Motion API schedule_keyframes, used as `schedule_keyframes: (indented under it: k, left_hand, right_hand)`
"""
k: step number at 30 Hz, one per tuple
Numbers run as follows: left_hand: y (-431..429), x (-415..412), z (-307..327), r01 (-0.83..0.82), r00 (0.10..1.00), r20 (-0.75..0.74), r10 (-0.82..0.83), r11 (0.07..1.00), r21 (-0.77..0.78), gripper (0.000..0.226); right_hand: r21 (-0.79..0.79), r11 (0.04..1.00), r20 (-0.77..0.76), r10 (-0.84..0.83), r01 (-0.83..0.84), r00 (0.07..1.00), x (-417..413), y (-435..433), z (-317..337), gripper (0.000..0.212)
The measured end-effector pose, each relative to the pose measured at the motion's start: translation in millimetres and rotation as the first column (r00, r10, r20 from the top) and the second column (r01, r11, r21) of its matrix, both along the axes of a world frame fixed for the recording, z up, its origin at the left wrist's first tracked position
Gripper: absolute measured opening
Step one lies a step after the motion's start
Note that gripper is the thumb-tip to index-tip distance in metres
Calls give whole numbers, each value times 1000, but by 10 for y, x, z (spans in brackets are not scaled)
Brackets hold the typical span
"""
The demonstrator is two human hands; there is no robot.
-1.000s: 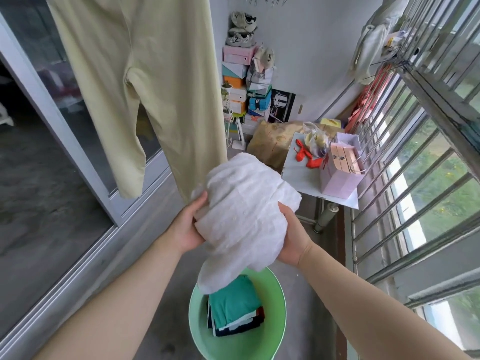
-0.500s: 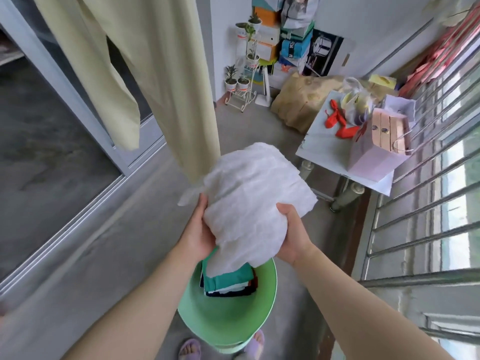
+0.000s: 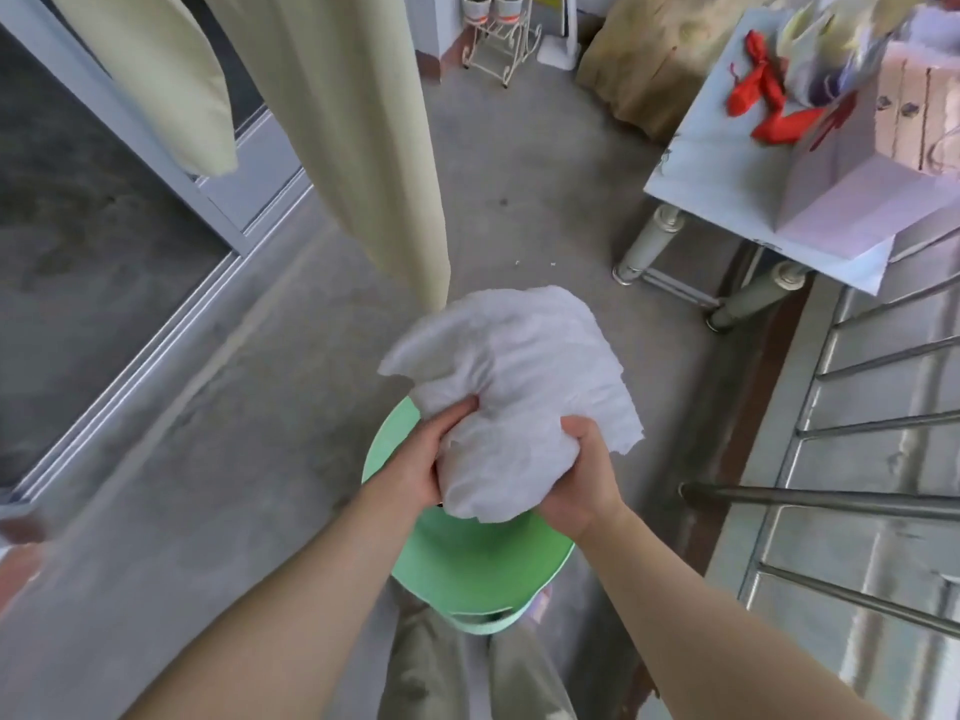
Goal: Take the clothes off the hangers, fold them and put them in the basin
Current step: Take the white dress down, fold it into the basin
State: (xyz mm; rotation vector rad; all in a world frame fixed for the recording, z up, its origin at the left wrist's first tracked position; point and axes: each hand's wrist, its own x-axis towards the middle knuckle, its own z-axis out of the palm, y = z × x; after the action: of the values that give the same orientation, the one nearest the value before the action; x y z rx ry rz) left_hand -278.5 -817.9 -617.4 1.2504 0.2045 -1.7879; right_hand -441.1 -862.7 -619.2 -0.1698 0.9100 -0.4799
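White crumpled garment point(image 3: 519, 387), perhaps folded, gripped by left hand point(image 3: 421, 459), right hand point(image 3: 582, 485), above green basin point(image 3: 467, 558)

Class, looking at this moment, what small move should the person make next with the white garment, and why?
Probably lower the white garment into the green basin: the left hand and right hand both grip the bundled cloth just over it, not yet set down.
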Motion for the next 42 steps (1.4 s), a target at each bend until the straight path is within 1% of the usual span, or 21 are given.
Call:
schedule_keyframes:
  k: [3, 5, 7, 10, 12, 14, 16, 18, 20, 22, 24, 26, 28, 29, 31, 32, 34, 36, 38, 40, 42]
  left_hand:
    - [-13, 125, -414, 68, 996, 49, -69, 998, 16, 45]
    - [-9, 207, -647, 99, 993, 57, -102, 994, 49, 48]
    - [42, 311, -934, 121, 990, 61, -128, 988, 95, 53]
    - [200, 437, -1337, 148, 986, 55, -158, 977, 155, 49]
    - [282, 504, -1617, 163, 982, 65, -177, 971, 173, 47]
    - [359, 545, -1906, 191, 973, 92, -210, 964, 186, 54]
    - [412, 567, -2159, 203, 965, 122, -232, 955, 215, 59]
    - [439, 574, -2403, 208, 957, 148, -249, 946, 249, 70]
    - [439, 568, -2714, 217, 947, 168, -272, 933, 288, 94]
    - [435, 565, -2976, 223, 938, 187, -291, 923, 314, 106]
    - [374, 542, -3167, 225, 932, 206, -299, 921, 319, 102]
    - [249, 533, -3283, 189, 935, 239, -262, 938, 290, 94]
    - [86, 552, -3521, 91, 944, 291, -159, 968, 234, 93]
    - [15, 571, -3609, 33, 937, 332, -107, 975, 221, 95]
    - [-105, 618, -3794, -36, 891, 447, -84, 967, 253, 96]
    - [-130, 643, -3872, -54, 844, 526, -101, 961, 272, 88]
    - [-133, 668, -3970, -50, 758, 635, -151, 956, 288, 68]
    - [-110, 653, -4047, -21, 706, 686, -176, 963, 269, 60]
    - [-62, 634, -4024, 33, 632, 741, -227, 963, 267, 59]
    - [5, 639, -4005, 72, 571, 782, -252, 963, 258, 66]
    - [78, 615, -3966, 115, 464, 846, -262, 965, 235, 81]
  right_hand:
    - [51, 997, 13, -60, 59, 998, -54, 129, -393, 54]
    - [38, 987, -59, -155, 158, 986, -119, 131, -672, 53]
    - [29, 985, -148, -165, 171, 975, -165, 98, -1035, 59]
    - [78, 996, -361, 75, -50, 930, -216, 79, -1424, 87]
    - [120, 954, -471, 297, -273, 831, -240, 83, -1713, 90]
    - [186, 876, -482, 477, -446, 735, -203, 57, -1960, 86]
    - [233, 825, -477, 558, -514, 679, -166, 55, -2208, 92]
    - [242, 851, -565, 514, -465, 646, -107, 64, -2435, 87]
    - [196, 872, -712, 441, -449, 546, -56, 82, -2702, 63]
    - [161, 860, -783, 410, -484, 468, -39, 88, -2860, 47]
    - [92, 865, -804, 357, -494, 475, -48, 68, -3023, 41]
    - [-3, 915, -810, 235, -404, 537, -43, 3, -3105, 40]
    - [-86, 957, -779, 108, -276, 617, -61, -92, -3295, 52]
    - [-118, 954, -769, 88, -277, 633, -54, -127, -3359, 59]
    - [-172, 891, -785, 134, -421, 605, -9, -179, -3558, 68]
    - [-178, 827, -813, 182, -534, 553, 24, -193, -3653, 69]
    - [-107, 700, -883, 260, -706, 391, 94, -210, -3759, 69]
    - [-25, 661, -930, 260, -750, 260, 142, -197, -3833, 68]
    - [-57, 584, -980, 123, -810, 158, 144, -135, -3847, 68]
    - [-125, 413, -992, -49, -902, 115, 146, -101, -3803, 75]
    - [-157, 198, -982, -132, -968, 133, 171, -130, -3729, 83]
